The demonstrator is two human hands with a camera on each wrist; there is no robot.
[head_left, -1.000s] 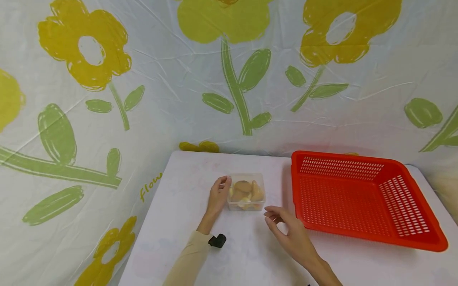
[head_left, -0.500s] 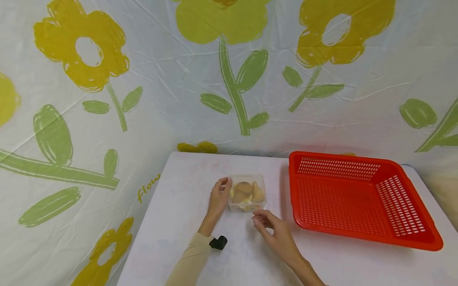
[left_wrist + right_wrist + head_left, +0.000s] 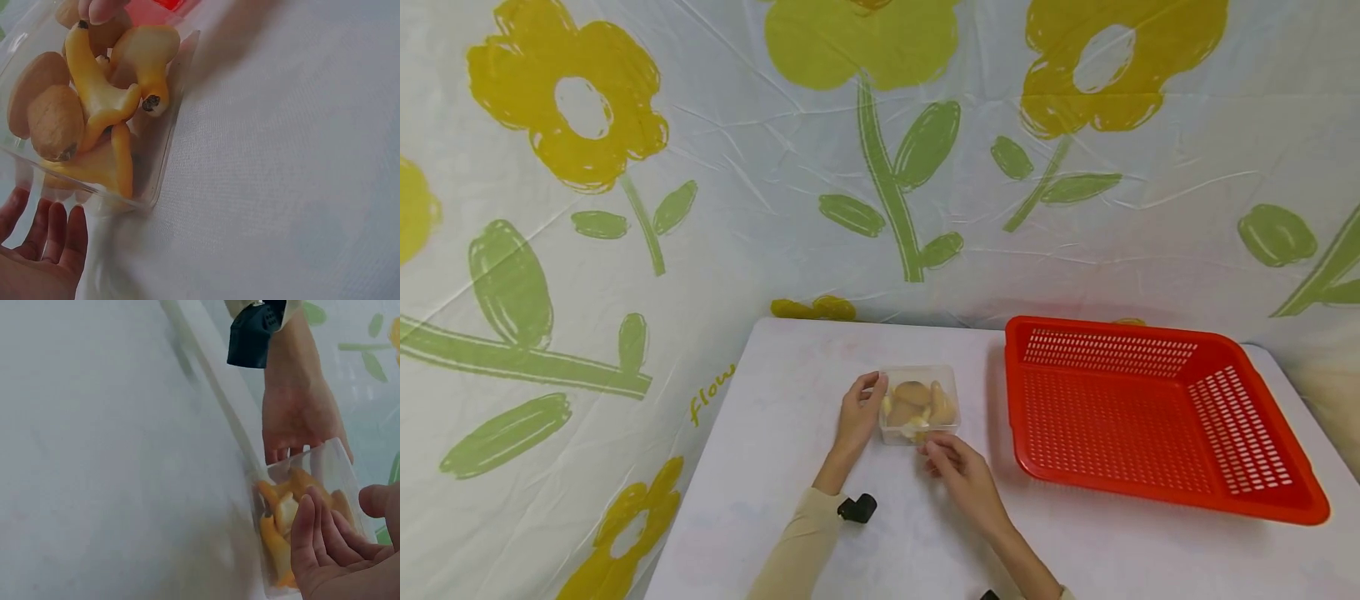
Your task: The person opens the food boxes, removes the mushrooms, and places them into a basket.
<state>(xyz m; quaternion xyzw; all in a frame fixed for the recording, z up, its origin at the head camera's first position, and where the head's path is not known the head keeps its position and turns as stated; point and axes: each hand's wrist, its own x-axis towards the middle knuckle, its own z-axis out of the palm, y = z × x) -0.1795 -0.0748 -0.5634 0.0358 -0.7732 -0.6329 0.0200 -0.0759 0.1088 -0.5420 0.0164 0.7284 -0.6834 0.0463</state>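
Observation:
A clear plastic box (image 3: pixel 948 377) stands on the white table, holding several mushrooms. Some are yellow with flared tops and dark stem ends, such as the yellow mushroom (image 3: pixel 94 90); others are brown and rounded, like the brown mushroom (image 3: pixel 55 122). My left hand (image 3: pixel 856 421) rests against the box's left wall, its fingers loosely bent outside it. At the near right corner is my right hand (image 3: pixel 967 482). Its fingers (image 3: pixel 305 531) reach over the box's near side, and nothing shows between thumb and fingers. In the left wrist view only its fingertips appear, close to a dark stem end.
A large red perforated basket (image 3: pixel 1120 425) sits to the right of the box, with nothing seen inside. Behind the table hangs a white cloth (image 3: pixel 737 208) printed with yellow flowers. A black wrist camera (image 3: pixel 857 508) sits on the left sleeve.
My right hand has moved left, from beside the basket to the near right corner of the box. The left hand stays at the box's left wall.

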